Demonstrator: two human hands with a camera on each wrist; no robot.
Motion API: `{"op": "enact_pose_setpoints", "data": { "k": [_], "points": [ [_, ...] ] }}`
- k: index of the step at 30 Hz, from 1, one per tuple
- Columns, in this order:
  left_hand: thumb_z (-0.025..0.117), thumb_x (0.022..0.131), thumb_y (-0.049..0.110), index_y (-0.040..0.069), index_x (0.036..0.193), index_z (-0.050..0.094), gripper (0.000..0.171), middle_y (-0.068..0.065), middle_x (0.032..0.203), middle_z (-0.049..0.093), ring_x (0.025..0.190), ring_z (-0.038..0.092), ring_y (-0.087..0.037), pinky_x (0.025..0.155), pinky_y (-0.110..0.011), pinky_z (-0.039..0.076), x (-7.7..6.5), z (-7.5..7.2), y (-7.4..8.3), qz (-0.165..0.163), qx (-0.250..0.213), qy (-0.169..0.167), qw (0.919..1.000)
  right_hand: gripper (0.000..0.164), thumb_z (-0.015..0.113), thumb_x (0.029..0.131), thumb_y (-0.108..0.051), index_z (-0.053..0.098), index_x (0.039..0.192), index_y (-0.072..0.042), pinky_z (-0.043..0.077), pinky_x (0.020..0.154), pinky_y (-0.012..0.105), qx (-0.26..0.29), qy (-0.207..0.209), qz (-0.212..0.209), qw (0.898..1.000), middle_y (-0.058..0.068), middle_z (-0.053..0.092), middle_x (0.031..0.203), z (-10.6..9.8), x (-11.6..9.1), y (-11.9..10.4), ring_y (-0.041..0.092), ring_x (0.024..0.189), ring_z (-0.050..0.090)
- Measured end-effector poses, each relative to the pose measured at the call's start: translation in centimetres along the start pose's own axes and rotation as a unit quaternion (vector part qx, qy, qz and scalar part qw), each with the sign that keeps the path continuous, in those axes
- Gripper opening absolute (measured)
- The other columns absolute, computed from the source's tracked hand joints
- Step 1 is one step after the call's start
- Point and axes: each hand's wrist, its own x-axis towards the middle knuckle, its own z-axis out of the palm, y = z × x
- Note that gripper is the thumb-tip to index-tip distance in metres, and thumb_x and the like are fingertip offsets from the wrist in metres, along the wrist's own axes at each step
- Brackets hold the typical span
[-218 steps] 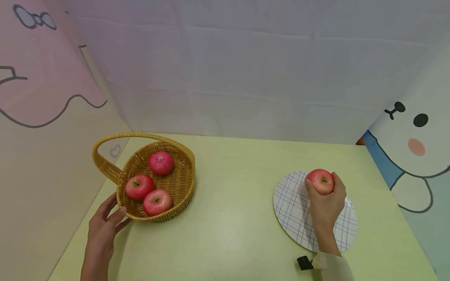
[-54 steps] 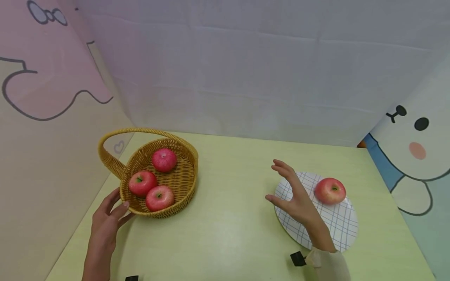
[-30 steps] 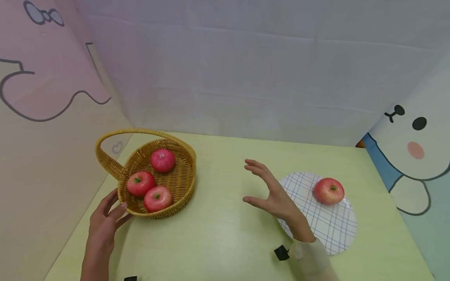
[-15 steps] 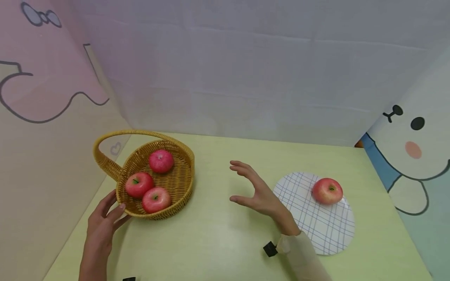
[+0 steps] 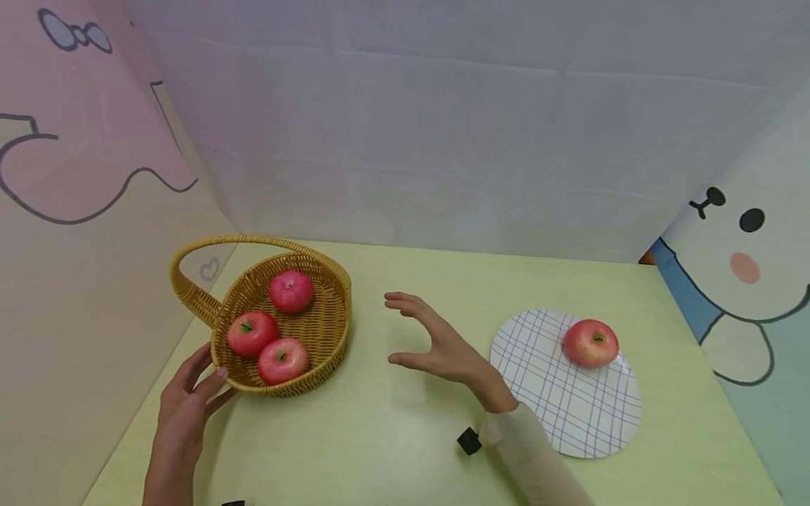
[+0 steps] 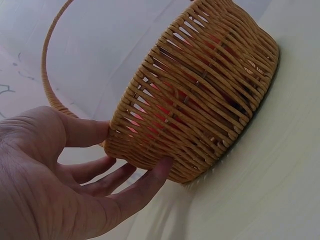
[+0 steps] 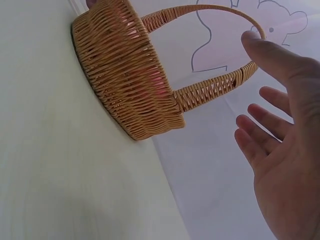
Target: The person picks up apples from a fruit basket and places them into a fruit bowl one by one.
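A brown wicker basket (image 5: pixel 335 344) with a tall arched handle stands at the table's left. Inside lie two red apples (image 5: pixel 252 334) (image 5: pixel 283 361) and a deeper pink round fruit (image 5: pixel 291 292) with no stem showing. My left hand (image 5: pixel 183 407) holds the basket's near left side, thumb at the rim and fingers against the outer weave, as the left wrist view shows. My right hand (image 5: pixel 443 351) hovers over the table between basket and plate, thumb and fingers spread apart with nothing between them. Another apple (image 5: pixel 591 344) rests on a round white plate (image 5: pixel 557 400) with a blue grid.
The pale yellow table (image 5: pixel 354 443) is bounded by a whitish back wall (image 5: pixel 443 154). Side panels with cartoon drawings stand at the left (image 5: pixel 95 281) and right (image 5: pixel 753 281). A small black block (image 5: pixel 470 441) sits at my right sleeve (image 5: pixel 528 450).
Earlier my right hand held the apple over the plate; it has let go, and the apple stays on the plate. The hand has moved left toward the basket. My left hand keeps its hold.
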Motion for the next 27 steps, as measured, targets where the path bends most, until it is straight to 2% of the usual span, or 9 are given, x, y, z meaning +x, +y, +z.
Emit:
{"op": "enact_pose_setpoints", "data": {
  "k": [8, 14, 20, 27],
  "points": [
    [0.065, 0.103, 0.009, 0.011, 0.165, 0.029, 0.072, 0.017, 0.135, 0.049, 0.103, 0.07, 0.005, 0.078, -0.021, 0.064, 0.1, 0.1, 0.0, -0.001, -0.001, 0.002, 1.0, 0.077, 0.085, 0.089, -0.014, 0.044, 0.154, -0.012, 0.041, 0.125, 0.041, 0.004, -0.027, -0.015, 1.0, 0.008, 0.045, 0.16, 1.1, 1.2, 0.2, 0.025, 0.149, 0.044],
    [0.065, 0.103, 0.01, 0.012, 0.165, 0.028, 0.072, 0.018, 0.135, 0.049, 0.103, 0.07, 0.005, 0.078, -0.021, 0.064, 0.2, 0.1, 0.1, -0.006, 0.003, 0.001, 1.0, 0.077, 0.084, 0.09, -0.017, 0.043, 0.155, -0.013, 0.04, 0.126, 0.039, 0.009, -0.047, -0.004, 0.999, 0.006, 0.044, 0.161, 1.9, 2.0, 0.0, 0.023, 0.151, 0.043],
    [0.065, 0.103, 0.008, 0.011, 0.165, 0.028, 0.072, 0.017, 0.135, 0.049, 0.103, 0.07, 0.005, 0.078, -0.021, 0.064, 0.2, 0.0, 0.0, -0.005, -0.003, 0.001, 1.0, 0.078, 0.083, 0.091, -0.016, 0.042, 0.156, -0.007, 0.041, 0.124, 0.037, 0.019, -0.061, -0.004, 0.998, 0.012, 0.046, 0.161, 2.8, 2.6, 0.1, 0.023, 0.149, 0.045],
    [0.065, 0.103, 0.008, 0.012, 0.166, 0.028, 0.073, 0.017, 0.136, 0.049, 0.103, 0.07, 0.006, 0.077, -0.022, 0.065, 0.1, 0.0, -0.1, -0.011, -0.01, 0.005, 0.9999, 0.075, 0.082, 0.092, -0.016, 0.043, 0.157, -0.01, 0.041, 0.124, 0.034, 0.03, -0.065, 0.004, 0.997, 0.005, 0.046, 0.162, 3.8, 3.3, -0.1, 0.021, 0.151, 0.044]
  ]
}}
